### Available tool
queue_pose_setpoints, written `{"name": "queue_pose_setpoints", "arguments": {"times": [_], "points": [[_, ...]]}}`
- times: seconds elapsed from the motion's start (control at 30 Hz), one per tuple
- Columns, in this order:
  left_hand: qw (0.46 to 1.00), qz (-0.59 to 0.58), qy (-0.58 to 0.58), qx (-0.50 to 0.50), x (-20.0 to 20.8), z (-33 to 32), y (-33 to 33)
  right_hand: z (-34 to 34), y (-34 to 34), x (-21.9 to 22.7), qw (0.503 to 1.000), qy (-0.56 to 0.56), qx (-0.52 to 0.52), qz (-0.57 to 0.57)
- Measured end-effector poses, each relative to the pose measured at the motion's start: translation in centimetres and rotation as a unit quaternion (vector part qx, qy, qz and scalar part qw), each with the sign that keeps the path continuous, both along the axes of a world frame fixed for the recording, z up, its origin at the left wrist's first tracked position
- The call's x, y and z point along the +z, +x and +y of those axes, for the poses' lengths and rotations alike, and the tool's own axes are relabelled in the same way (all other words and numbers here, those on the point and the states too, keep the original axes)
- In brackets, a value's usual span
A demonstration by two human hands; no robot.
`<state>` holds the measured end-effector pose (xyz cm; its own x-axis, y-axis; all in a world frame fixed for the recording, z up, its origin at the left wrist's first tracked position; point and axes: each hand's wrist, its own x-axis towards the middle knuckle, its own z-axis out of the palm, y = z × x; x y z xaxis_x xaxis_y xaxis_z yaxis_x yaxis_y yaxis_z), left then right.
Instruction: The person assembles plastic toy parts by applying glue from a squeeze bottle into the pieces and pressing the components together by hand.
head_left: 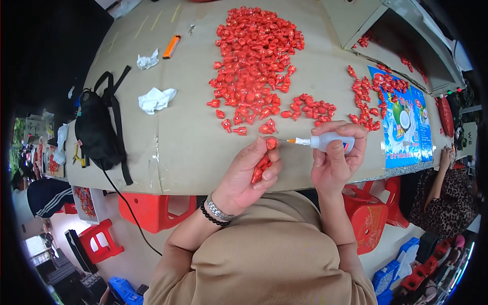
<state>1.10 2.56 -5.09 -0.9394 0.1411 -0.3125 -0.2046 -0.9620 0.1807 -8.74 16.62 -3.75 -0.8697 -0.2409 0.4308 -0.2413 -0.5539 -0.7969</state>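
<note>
red pieces (261, 170), glossy and knobby, are held in the curled left hand (243, 170); the right hand (336, 168) grips a cloudy plastic bottle (328, 139), its thin nozzle (301, 141) aimed at one. beyond, on the tan table (195, 117), lie a blue sheet (406, 127) printed with coconuts and lettering, and a bumpy red heap (256, 51).

A dense heap of small red pieces (256, 61) stretches down the middle of a tan-topped table (198, 145), thinning to strays at its near end. A smaller cluster (311, 108) lies just to its right; beyond it, a loose trail (362, 96) spills partly onto a blue sheet (401, 145) picturing a coconut. Left of the heap lie two crumpled white tissues (156, 100) and a slim orange item (172, 47), possibly a cutter. A strapped black bag (94, 127) rests near the left edge, and an open-fronted grey cabinet (351, 20) stands at far right.
</note>
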Motion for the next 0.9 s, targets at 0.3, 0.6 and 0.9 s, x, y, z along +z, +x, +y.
{"name": "queue_pose_setpoints", "arguments": {"times": [0.3, 0.6, 0.9], "points": [[0.999, -0.002, -0.046, 0.005, 0.0, 0.6, 0.0, 0.7, 0.9, -0.9, 0.995, 0.074, -0.037, 0.057], [0.995, -0.051, -0.084, 0.004, 0.7, 0.8, -0.2, 0.6, 1.2, -1.1, 0.988, 0.117, -0.024, 0.101], [0.992, -0.044, -0.117, -0.019, 0.9, 0.7, -0.2, 0.0, 1.0, -1.3, 0.984, 0.092, -0.054, 0.142]]}}
